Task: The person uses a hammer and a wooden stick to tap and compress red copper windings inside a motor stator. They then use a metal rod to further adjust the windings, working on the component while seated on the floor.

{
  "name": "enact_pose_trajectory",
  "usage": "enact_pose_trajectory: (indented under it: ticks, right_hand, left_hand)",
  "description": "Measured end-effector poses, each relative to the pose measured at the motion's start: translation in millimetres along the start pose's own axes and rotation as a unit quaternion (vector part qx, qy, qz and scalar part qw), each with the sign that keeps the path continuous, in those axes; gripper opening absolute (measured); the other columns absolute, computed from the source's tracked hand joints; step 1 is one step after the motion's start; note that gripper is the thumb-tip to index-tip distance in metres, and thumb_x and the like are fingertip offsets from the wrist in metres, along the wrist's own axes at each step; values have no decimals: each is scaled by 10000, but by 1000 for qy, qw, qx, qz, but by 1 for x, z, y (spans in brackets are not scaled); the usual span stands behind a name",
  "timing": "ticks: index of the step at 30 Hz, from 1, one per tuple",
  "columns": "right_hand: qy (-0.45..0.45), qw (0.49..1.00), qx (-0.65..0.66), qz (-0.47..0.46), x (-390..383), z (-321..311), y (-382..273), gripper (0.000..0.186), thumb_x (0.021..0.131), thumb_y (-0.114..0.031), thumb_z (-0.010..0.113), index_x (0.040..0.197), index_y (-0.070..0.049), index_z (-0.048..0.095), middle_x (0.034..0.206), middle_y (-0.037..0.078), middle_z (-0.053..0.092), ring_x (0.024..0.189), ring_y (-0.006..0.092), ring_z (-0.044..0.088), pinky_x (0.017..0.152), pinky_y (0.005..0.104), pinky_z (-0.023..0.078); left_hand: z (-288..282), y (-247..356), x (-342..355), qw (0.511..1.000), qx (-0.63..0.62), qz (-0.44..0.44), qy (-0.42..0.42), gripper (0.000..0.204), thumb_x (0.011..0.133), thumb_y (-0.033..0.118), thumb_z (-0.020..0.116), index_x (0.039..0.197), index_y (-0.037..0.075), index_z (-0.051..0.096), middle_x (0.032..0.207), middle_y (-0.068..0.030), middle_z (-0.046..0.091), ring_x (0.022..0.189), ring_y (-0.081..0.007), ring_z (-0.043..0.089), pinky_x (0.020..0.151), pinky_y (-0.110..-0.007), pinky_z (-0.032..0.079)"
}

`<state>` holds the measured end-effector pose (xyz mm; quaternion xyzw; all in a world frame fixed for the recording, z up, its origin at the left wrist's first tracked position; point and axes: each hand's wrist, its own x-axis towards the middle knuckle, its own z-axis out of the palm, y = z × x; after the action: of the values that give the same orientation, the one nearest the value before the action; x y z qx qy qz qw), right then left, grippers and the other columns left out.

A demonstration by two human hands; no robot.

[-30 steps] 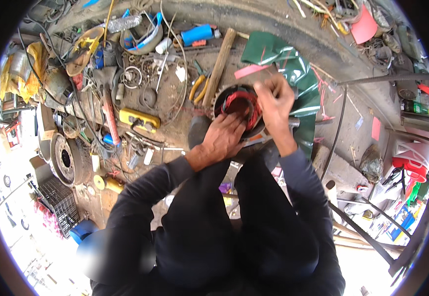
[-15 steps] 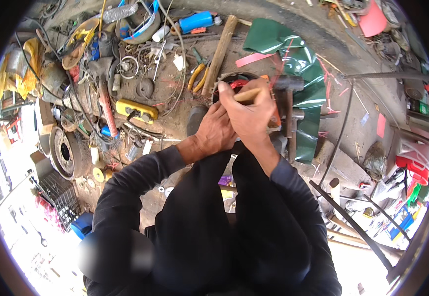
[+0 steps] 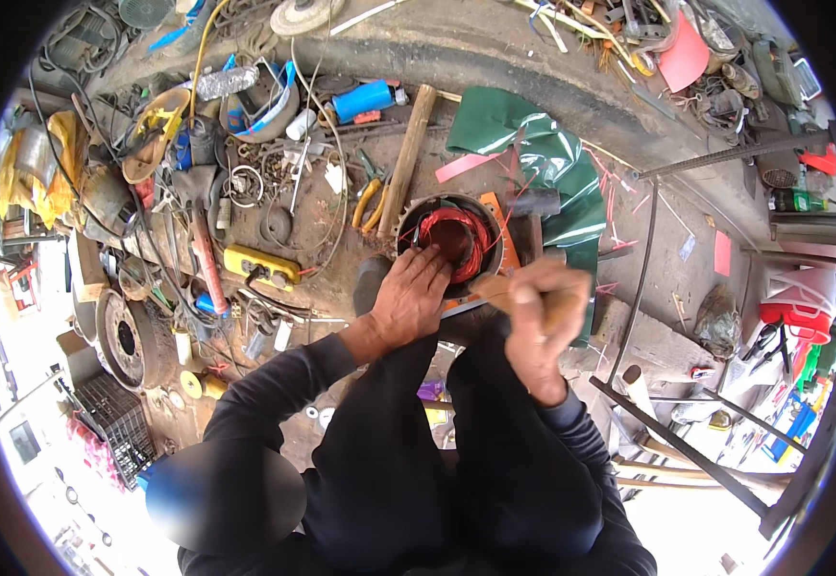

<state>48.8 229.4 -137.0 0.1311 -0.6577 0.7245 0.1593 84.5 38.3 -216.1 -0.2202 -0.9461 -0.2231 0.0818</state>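
Right grip [image 3: 545,322] holds one wooden piece [image 3: 491,289] near one red coil [image 3: 480,247].

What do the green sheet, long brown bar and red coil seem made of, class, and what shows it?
Green sheet: probably plastic, glossy, given its white highlights and soft folds.
Long brown bar: apparently wood, dull and unpainted, from its brown tone and worn surface.
Red coil: likely thin coated wire, bundled in strands; plastic or enamel, I cannot tell.

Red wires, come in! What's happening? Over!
Left hand over the near-left edge of the red wires, hiding some. Right hand off to the right, holding a tan piece. Wires ringed inside a round housing.
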Motion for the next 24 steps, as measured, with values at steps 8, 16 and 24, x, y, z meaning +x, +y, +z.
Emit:
enact_pose_trajectory:
  ticks: [8, 16, 24]
  right_hand:
    - [-91, 990, -105, 19, 62, -14, -7, 267, 991, 47, 543, 1226, 19, 667, 977, 74, 638, 889, 150, 612, 835, 309, 513]
    - [-266, 953, 12, 145, 74, 2, 18, 254, 1084, -156, 657, 1294, -24, 712, 906, 29, 675, 843, 102, 632, 739, 256, 507]
    - [-10, 987, 118, 106, 63, -8, 27, 323, 1113, -287, 569, 963, -11, 642, 861, 58, 614, 815, 148, 565, 834, 329, 479]
  left_hand:
    - [-10, 38, 14, 994, -34, -95, -49, 845, 874, 421, 802, 1467, -99, 498, 1421, -266, 632, 1367, -400, 582, 1240, -546, 347]
    - [15, 33, 33, 989, 13, -128, -72, 800, 917, 486, 756, 1407, -114, 552, 1164, -227, 753, 1033, -350, 729, 1066, -476, 501]
    - [7, 17, 28, 990, -9, -77, -115, 753, 950, 478, 702, 1414, -99, 567, 1236, -224, 747, 1119, -339, 718, 1123, -445, 466]
